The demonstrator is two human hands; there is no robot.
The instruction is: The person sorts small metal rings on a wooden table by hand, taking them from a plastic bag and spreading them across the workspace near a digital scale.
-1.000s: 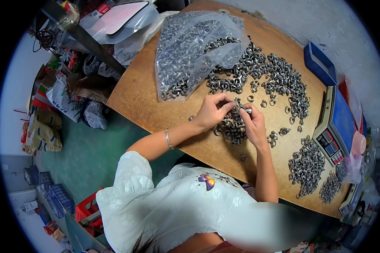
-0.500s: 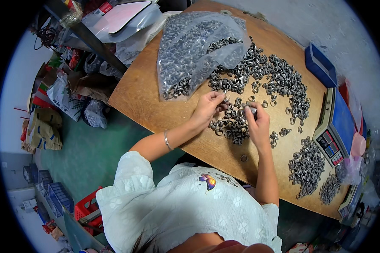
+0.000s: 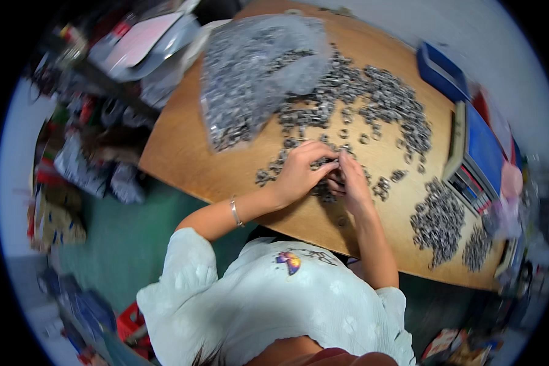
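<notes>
Both of my hands are together over a small heap of grey metal rings [image 3: 326, 194] near the table's front edge. My left hand [image 3: 305, 171] is closed, its thumb and fingers pinched beside the right fingertips. My right hand [image 3: 355, 186] is also closed, fingers bent inward around small grey metal rings. Motion blur and the fingers hide most of what they grip. Beyond the hands lies a wide spread of the same rings [image 3: 396, 100]. A large clear plastic bag [image 3: 256, 73] full of rings lies at the far left of the table.
On the right of the wooden table [image 3: 177, 146] stands a blue-topped digital scale [image 3: 479, 152], with a blue bin [image 3: 442, 70] behind it. Two separate ring piles, a larger one [image 3: 438, 226] and a smaller one [image 3: 477, 249], lie near the scale. Bags [image 3: 82, 161] crowd the floor at left.
My hands were apart and have come together, fingertips meeting over the heap. The whole view has shifted a little, with the table sliding left and up.
</notes>
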